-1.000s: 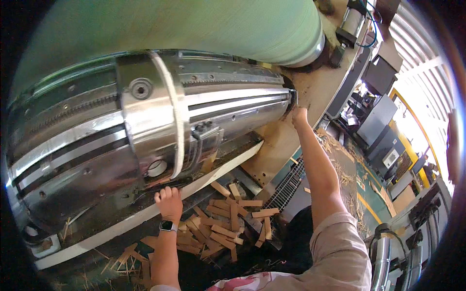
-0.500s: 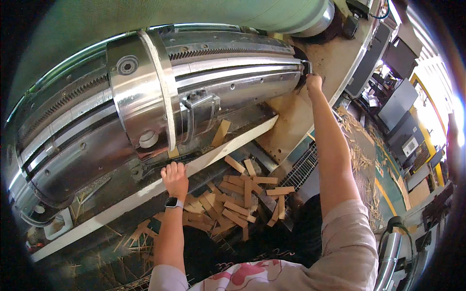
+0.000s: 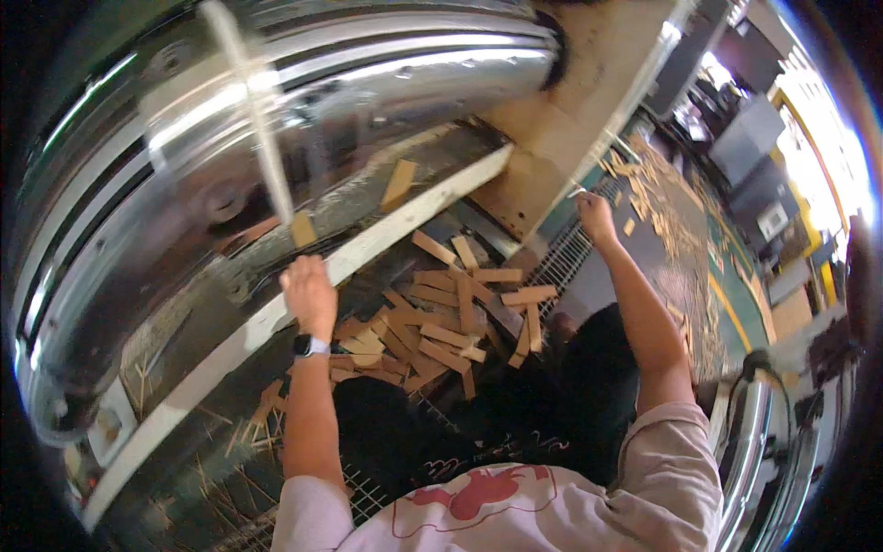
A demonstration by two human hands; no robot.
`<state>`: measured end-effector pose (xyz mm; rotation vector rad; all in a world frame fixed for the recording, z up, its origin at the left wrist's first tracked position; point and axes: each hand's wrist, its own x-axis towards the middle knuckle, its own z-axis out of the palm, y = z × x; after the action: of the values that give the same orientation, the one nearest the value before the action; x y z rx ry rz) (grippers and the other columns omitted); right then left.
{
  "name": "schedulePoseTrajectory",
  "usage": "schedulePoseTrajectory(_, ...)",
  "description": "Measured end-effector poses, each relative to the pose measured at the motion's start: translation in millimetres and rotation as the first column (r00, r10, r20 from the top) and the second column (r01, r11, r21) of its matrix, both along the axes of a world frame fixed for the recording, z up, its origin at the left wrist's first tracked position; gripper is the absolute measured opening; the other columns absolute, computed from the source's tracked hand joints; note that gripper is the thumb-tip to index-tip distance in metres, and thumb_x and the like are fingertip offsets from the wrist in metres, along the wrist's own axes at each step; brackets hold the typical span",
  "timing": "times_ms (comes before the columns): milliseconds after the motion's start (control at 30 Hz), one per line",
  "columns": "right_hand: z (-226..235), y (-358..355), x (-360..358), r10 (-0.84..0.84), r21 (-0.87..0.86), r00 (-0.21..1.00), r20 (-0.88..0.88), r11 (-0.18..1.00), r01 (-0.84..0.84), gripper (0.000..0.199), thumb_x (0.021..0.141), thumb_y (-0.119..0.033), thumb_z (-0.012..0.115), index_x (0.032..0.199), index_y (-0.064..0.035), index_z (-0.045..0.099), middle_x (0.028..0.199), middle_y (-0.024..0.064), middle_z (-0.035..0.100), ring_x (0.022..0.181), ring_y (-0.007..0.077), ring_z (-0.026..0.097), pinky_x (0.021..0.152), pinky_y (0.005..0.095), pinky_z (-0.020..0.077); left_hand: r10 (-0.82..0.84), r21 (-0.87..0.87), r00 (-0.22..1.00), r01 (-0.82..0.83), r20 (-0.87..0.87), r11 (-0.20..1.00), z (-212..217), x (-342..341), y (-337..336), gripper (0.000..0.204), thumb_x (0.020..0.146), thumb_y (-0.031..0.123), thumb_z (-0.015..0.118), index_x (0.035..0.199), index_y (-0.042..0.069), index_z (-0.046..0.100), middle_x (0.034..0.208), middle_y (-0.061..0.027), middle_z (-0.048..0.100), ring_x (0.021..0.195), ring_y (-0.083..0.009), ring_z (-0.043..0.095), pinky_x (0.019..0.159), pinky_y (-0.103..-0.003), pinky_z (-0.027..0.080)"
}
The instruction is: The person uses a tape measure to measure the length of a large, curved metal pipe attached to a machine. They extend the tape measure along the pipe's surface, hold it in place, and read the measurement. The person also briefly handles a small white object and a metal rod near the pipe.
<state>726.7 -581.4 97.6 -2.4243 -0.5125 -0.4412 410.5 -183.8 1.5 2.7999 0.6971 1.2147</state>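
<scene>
A big shiny metal cylinder [image 3: 276,120] of a machine fills the upper left. Below it runs a slanted white rail [image 3: 395,225]. My left hand [image 3: 308,293], with a watch on its wrist, lies on this rail with the fingers curled over its edge. Two short wood slats [image 3: 398,182] lie on the ledge behind the rail. My right hand [image 3: 596,217] is raised over a metal floor grate [image 3: 556,262], fingers closed, with a small pale piece sticking out of them. A heap of flat wood slats [image 3: 441,322] lies between my arms.
A tan wooden panel [image 3: 575,110] stands at the cylinder's right end. Several wood scraps [image 3: 676,216] litter the green floor on the right. Dark machines [image 3: 750,138] stand beyond. A chrome rail [image 3: 747,442] curves at lower right.
My right hand has left the cylinder's right end and dropped toward the floor grate. My left hand has stayed on the white rail. My head has moved lower and closer.
</scene>
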Motion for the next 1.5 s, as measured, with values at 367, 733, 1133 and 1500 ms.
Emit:
schedulePoseTrajectory(367,-13.8,-2.0,-103.4,0.552,0.240,0.575,-0.604,0.814,-0.529,0.016,0.077,0.001,0.049,0.089,-0.0011,0.059,0.081,0.0117,0.060,0.081,0.0253,0.059,0.071,0.0349,0.0467,0.262,0.132,0.918,-0.232,-0.297,0.964,-17.5,6.7,9.9,0.021,0.090,0.024,0.048,0.099,0.006,0.054,0.095,-0.0114,0.056,0.091,-0.0278,0.053,0.076,-0.040,0.038)
schedulePoseTrajectory(733,4.6,-74.3,-61.8,0.714,0.622,0.515,-0.474,0.685,-0.379,0.019,0.089,-0.019,0.050,0.082,-0.0023,0.044,0.075,0.0147,0.048,0.070,0.0359,0.052,0.059,0.0422,0.0417,0.529,0.465,0.625,-0.284,-0.574,0.839,-36.8,-7.8,51.4,0.025,0.092,0.023,0.045,0.101,0.001,0.053,0.098,-0.0172,0.054,0.088,-0.0321,0.053,0.074,-0.042,0.042)
schedulePoseTrajectory(1133,6.7,-165.6,26.2,0.418,0.454,0.537,-0.733,0.888,-0.073,0.020,0.089,-0.023,0.049,0.087,-0.0030,0.046,0.083,0.0196,0.057,0.080,0.0400,0.055,0.064,0.0457,0.0446,-0.198,-0.211,0.073,-0.370,-0.977,0.905,109.0,202.0,-105.9,0.034,0.091,0.034,0.047,0.108,0.005,0.051,0.099,-0.0109,0.054,0.090,-0.0237,0.054,0.070,-0.036,0.045)
schedulePoseTrajectory(1500,-70.4,-166.2,-16.3,-0.073,0.029,0.574,-0.816,0.986,0.166,0.015,0.086,-0.018,0.050,0.092,-0.0053,0.055,0.090,0.0180,0.054,0.079,0.0374,0.055,0.068,0.0456,0.0459,-0.921,-0.825,-0.386,-0.504,-0.052,0.257,246.8,247.5,-434.4,0.031,0.092,0.035,0.047,0.099,0.005,0.050,0.097,-0.0079,0.052,0.088,-0.0189,0.054,0.073,-0.030,0.045)
